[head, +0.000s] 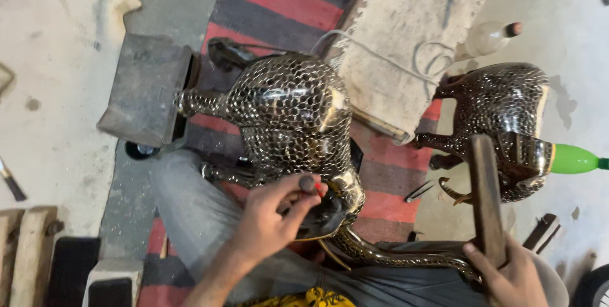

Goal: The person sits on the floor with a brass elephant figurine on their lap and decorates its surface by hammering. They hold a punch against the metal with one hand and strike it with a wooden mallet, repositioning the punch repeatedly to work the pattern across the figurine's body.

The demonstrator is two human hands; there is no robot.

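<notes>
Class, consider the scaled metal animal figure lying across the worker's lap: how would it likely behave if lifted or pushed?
The figure looks like rigid hammered metal, so probably stiff and fairly heavy. Its glossy surface may be slippery. Lying on its side with thin legs, it would likely rock rather than slide.

A pale, dusty concrete floor [51, 136] is seen from above. A woven rug with red, grey and dark stripes [279, 2] is spread across its middle. A worn, off-white padded mat [412, 28] is laid at the rug's upper right edge, and a thin white cord [380, 56] is looped over it. A grey rectangular metal block [143, 88] is set at the rug's left edge.
</notes>
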